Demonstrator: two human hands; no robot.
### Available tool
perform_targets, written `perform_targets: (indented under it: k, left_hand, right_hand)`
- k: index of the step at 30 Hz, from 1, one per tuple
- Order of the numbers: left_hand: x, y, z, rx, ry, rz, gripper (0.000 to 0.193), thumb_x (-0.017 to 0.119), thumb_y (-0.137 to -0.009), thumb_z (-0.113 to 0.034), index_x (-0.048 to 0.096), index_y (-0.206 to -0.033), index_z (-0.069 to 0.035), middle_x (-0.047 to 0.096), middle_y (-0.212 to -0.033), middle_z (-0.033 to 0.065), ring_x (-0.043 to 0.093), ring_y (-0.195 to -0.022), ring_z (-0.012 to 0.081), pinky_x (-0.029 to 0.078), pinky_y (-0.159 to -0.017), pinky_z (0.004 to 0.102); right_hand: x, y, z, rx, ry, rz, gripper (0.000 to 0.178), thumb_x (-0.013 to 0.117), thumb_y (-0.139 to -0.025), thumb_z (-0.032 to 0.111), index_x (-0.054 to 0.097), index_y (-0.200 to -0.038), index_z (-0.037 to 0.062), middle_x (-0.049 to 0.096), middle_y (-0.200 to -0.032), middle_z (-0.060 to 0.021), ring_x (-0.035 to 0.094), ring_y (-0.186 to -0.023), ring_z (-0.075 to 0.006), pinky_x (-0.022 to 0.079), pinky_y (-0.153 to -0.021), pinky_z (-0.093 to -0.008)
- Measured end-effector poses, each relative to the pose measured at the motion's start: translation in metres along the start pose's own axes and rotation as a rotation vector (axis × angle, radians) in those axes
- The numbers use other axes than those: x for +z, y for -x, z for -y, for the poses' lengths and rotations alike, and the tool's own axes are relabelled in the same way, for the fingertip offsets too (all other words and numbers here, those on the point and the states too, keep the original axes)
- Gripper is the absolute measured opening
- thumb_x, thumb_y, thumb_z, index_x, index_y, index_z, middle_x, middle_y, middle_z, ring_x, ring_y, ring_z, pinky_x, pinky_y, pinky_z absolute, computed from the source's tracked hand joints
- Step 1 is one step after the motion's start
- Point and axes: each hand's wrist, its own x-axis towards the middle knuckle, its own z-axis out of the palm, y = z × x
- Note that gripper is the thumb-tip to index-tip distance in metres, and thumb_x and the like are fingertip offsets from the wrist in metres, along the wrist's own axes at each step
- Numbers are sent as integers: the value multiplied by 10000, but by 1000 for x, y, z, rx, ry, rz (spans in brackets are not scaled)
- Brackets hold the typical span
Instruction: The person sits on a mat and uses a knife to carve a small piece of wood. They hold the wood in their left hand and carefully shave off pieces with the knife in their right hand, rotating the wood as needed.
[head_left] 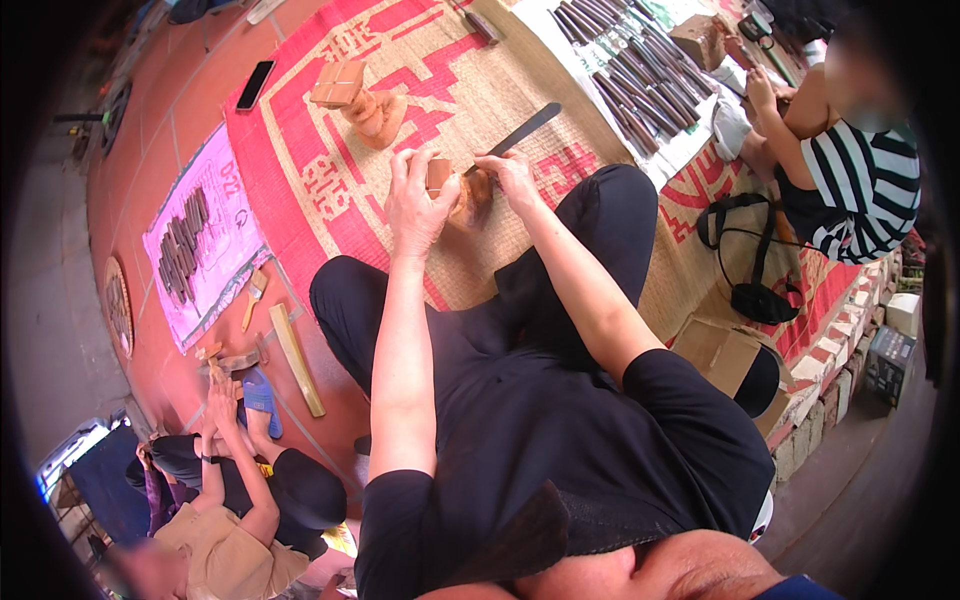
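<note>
Between my bent knees is a wooden carving [472,203], with a square, flat-faced end and a rounded, shaped body. My left hand [412,203] is closed round its square end, thumb on the near side and fingers on the far side. My right hand [513,182] grips the near end of a long, dark flat file [530,130]. The file slants away to the upper right, its near end beside the carving; whether it touches the wood I cannot tell. Just beyond my left hand, a similar wooden carving [376,118] with a square block top stands on the mat.
I sit on a red and tan woven mat [450,80]. Many dark-handled carving tools [645,75] lie at far right, near a person in stripes [865,185]. At left are a phone [256,86], tools on a pink cloth [215,290], a brush [255,290] and another person [230,530].
</note>
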Motion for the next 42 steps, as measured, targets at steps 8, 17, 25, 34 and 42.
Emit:
perform_targets:
  k: [8,17,25,34,42]
  left_hand:
    - [1,2,8,-7,18,-7,413,678,-780,-327,606,-1149,-157,521,-1163,70,616,-998,262,533,-801,389]
    - [0,2,9,-4,10,-13,404,680,-781,-306,604,-1152,-164,518,-1147,68,619,-987,258,535,-788,383]
    - [2,1,3,16,5,-4,413,675,-783,-319,598,-1157,-161,517,-1139,69,614,-991,270,530,-793,395]
    - [1,1,1,10,16,-9,411,704,-751,-286,606,-1122,-138,526,-1125,85,618,-984,285,522,-803,402]
    - [0,-1,-1,11,-1,6,418,679,-775,-323,604,-1151,-156,517,-1168,71,613,-1010,273,524,-807,390]
  right_hand:
    - [-4,-6,-6,-45,-286,-28,168,694,-753,55,693,-890,-43,702,-881,-124,656,-723,-179,530,-650,-277]
    - [-10,-14,-10,-50,-299,-79,138,698,-758,73,690,-870,-8,688,-808,-84,663,-721,-178,520,-632,-287]
    - [-20,-21,-20,41,-193,-154,182,740,-725,146,696,-865,39,629,-697,-44,550,-563,-125,449,-529,-274]
    - [-12,-10,-4,206,-157,-78,168,685,-772,91,678,-904,-13,692,-901,-102,652,-744,-172,502,-650,-300]
    - [-3,-6,-8,28,-130,-24,166,733,-734,142,679,-838,25,658,-728,-81,563,-541,-134,418,-489,-257]
